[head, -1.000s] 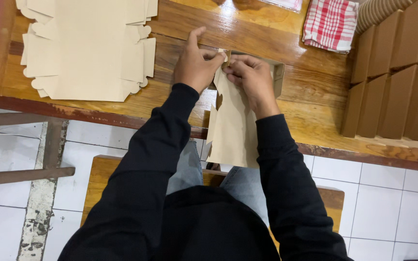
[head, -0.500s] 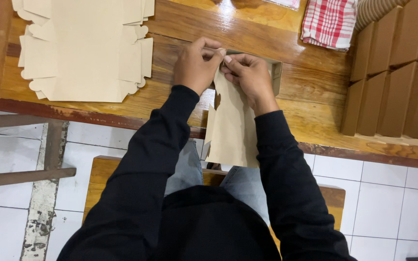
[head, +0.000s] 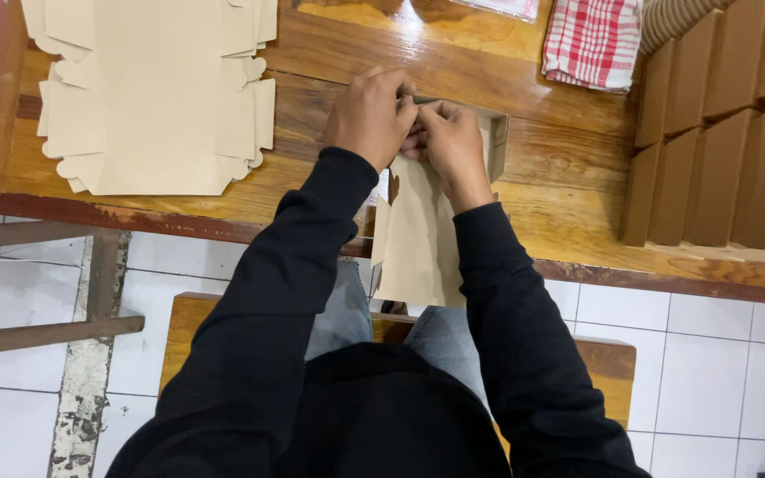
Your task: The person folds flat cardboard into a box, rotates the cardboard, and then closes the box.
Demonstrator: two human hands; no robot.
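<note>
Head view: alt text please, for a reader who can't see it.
Both hands, left hand and right hand, pinch the far end of a half-folded tan cardboard box blank on a wooden table. Flat blanks lie left, folded boxes right.

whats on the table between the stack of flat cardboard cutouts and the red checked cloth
In the head view, both hands, left hand and right hand, folding a cardboard box; otherwise bare wooden table.

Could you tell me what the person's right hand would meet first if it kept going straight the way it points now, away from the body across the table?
Probably the folded-up far wall of the cardboard box blank that the right hand grips; beyond that, bare wooden table. Depth is unclear.
</note>
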